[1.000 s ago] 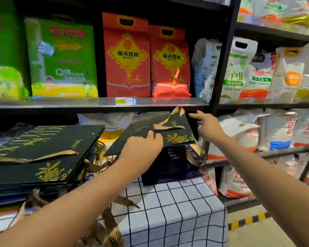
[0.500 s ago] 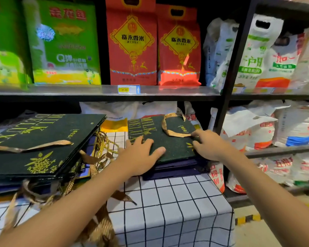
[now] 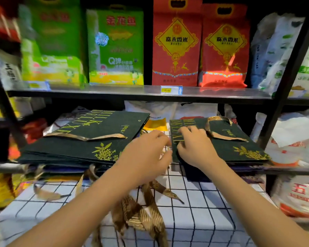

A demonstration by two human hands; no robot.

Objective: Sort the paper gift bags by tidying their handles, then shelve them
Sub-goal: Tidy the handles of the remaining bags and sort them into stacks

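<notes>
Two stacks of flat dark green paper gift bags with gold lettering lie on a checked table. The left stack (image 3: 89,139) is larger, and gold ribbon handles (image 3: 141,209) hang loose from its front. On the right stack (image 3: 239,148) the top bag's gold handle (image 3: 221,136) lies folded on its face. My right hand (image 3: 194,147) rests on the left part of that top bag, fingers bent over the lettering and thumb at the stack's left edge. Between the stacks hovers my left hand (image 3: 146,154), its fingers loosely curled beside that edge and holding nothing I can see.
The table's white cloth with a black grid (image 3: 212,211) stands against black metal shelving (image 3: 132,92). Green and red rice bags (image 3: 175,47) fill the shelf above. White sacks (image 3: 296,193) crowd the shelves on the right, and a black upright post (image 3: 282,104) rises beside the right stack.
The bag held tilted a second ago now lies flat on the right stack. Both hands have slid to that stack's left edge, and my view has swung left.
</notes>
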